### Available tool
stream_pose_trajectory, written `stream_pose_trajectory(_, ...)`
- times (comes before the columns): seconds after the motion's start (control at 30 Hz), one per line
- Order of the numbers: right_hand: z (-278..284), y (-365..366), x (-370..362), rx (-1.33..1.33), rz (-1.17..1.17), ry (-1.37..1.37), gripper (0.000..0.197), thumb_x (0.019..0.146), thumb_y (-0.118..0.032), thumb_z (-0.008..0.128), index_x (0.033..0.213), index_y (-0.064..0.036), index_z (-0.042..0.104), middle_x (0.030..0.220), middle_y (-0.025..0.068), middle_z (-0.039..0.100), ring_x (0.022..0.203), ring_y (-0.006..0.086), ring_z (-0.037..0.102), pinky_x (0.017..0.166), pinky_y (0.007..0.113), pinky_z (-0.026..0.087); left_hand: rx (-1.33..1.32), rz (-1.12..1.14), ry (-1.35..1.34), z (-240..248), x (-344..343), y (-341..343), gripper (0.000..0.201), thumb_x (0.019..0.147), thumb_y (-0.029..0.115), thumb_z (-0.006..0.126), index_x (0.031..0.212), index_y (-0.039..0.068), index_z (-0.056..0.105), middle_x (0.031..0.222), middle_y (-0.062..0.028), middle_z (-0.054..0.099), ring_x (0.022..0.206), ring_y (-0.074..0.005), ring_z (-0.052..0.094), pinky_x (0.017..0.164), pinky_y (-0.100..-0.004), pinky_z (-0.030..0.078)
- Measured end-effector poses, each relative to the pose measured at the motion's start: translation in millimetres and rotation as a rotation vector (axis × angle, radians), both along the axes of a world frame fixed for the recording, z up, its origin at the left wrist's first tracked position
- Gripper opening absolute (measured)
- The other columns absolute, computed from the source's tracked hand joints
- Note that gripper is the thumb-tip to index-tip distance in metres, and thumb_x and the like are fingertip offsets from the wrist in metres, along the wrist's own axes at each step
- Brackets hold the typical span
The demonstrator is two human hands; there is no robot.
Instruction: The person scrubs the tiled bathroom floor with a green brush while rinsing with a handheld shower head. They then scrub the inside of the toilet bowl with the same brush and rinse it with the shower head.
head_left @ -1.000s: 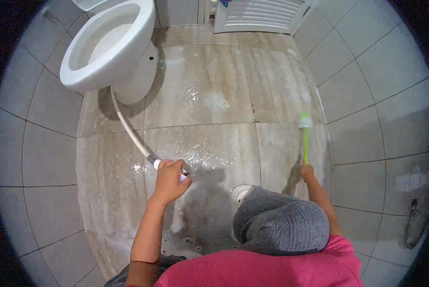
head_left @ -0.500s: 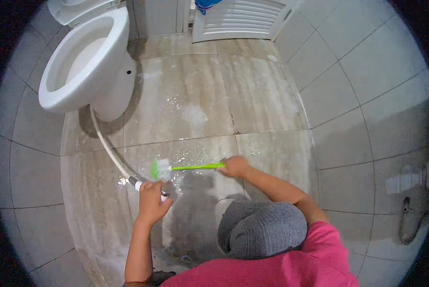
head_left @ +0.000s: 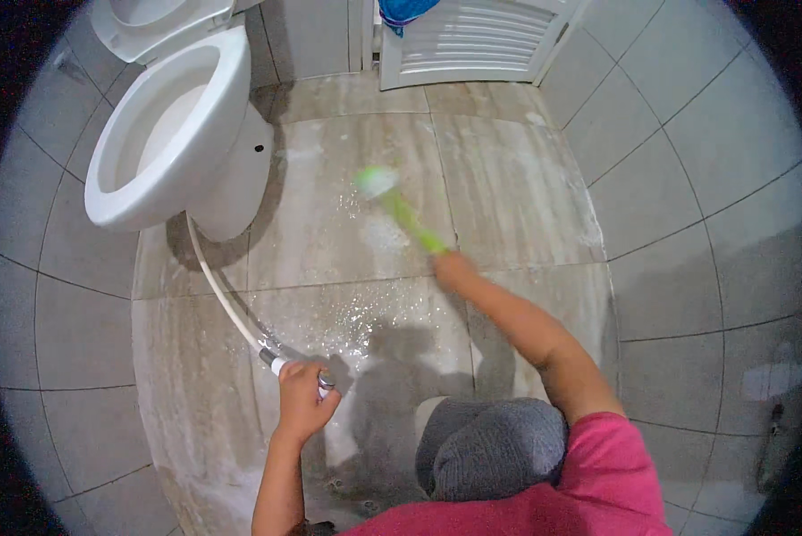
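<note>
Holding: green-and-white brush [head_left: 401,210] in the right hand [head_left: 453,268], out over the middle floor tiles, head pointing up-left; blurred, can't tell if bristles touch.
Right fingers: closed round the handle's near end; exact grip too blurred to tell.
Left hand [head_left: 304,397]: fingers wrapped round the sprayer [head_left: 327,381], low over the near-left floor; can't tell if the lever is pressed.
Hose [head_left: 218,290]: pale, runs from sprayer up-left toward the toilet base.
Floor [head_left: 186,357]: beige streaky tiles; bright wet glints [head_left: 369,317] ahead of the sprayer.
Foam patch [head_left: 385,234]: whitish, just below the brush head.
Progress: looks partway; middle tiles already wet, whitish residue left there and along the near-left edge, so those spots seem unrinsed. Brown streaks show too; dirt or tile pattern, can't tell.
Toilet [head_left: 231,170]: white, upper left, lid [head_left: 164,27] raised.
Door [head_left: 481,45]: white, slatted, far end; blue item [head_left: 407,9] in front, kind unclear.
Wall [head_left: 669,295]: grey tiles, right side.
Clothing: grey trouser knee [head_left: 499,447], pink sleeve [head_left: 611,456] at lower edge.
</note>
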State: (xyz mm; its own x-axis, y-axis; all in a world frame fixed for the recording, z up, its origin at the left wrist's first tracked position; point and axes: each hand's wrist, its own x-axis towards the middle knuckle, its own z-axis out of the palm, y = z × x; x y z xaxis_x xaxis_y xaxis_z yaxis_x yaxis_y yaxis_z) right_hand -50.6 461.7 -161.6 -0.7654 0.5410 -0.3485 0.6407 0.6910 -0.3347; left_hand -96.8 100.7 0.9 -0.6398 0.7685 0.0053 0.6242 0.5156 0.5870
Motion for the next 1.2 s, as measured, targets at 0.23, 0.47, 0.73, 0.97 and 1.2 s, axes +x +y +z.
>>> stream_pose_trajectory(0.23,31,38,-20,0.280,-0.100,0.034,0.029,0.076,-0.030,0.045,0.080,-0.0049,0.060,0.077,0.0148,0.059,0.074,0.0296,0.057,0.066,0.038,0.045,0.019,0.018,0.032,15,-3,16,0.032,0.054,0.019,0.059,0.080,0.001,0.054,0.061,-0.0129,0.052,0.069,-0.0306,0.051,0.076,-0.0387,0.034)
stream_pose_trajectory(0.47,46,143,-47,0.422,-0.542,-0.289,0.013,0.072,-0.018,0.054,0.074,-0.0070,0.061,0.076,0.0102,0.061,0.068,0.0218,0.060,0.052,0.034,0.047,-0.049,-0.012,0.046,3,-4,22,0.032,0.055,0.020,0.059,0.081,0.002,0.055,0.057,-0.0107,0.049,0.067,-0.0292,0.051,0.078,-0.0389,0.034)
stream_pose_trajectory(0.73,21,-20,-154,0.090,0.217,0.016,0.036,0.079,-0.034,0.040,0.088,-0.0042,0.058,0.088,0.0160,0.059,0.082,0.0311,0.056,0.070,0.039,0.044,-0.022,-0.007,0.008,4,-6,32,0.030,0.055,0.019,0.058,0.079,0.002,0.055,0.061,-0.0110,0.052,0.068,-0.0283,0.051,0.080,-0.0380,0.033)
stream_pose_trajectory(0.97,17,68,-179,0.139,-0.557,-0.020,0.022,0.076,-0.023,0.051,0.085,-0.0062,0.061,0.086,0.0118,0.060,0.081,0.0264,0.059,0.064,0.035,0.048,-0.044,0.005,-0.014,-8,-3,7,0.030,0.054,0.020,0.058,0.078,0.002,0.054,0.065,-0.0124,0.052,0.071,-0.0290,0.050,0.078,-0.0381,0.033)
stream_pose_trajectory(1.2,24,-26,-194,0.219,0.100,0.050,0.029,0.079,-0.027,0.045,0.084,-0.0036,0.060,0.086,0.0138,0.060,0.081,0.0292,0.058,0.065,0.038,0.047,-0.025,0.056,-0.057,-13,1,-4,0.032,0.051,0.020,0.061,0.077,0.004,0.052,0.067,-0.0127,0.051,0.072,-0.0315,0.049,0.080,-0.0390,0.033)
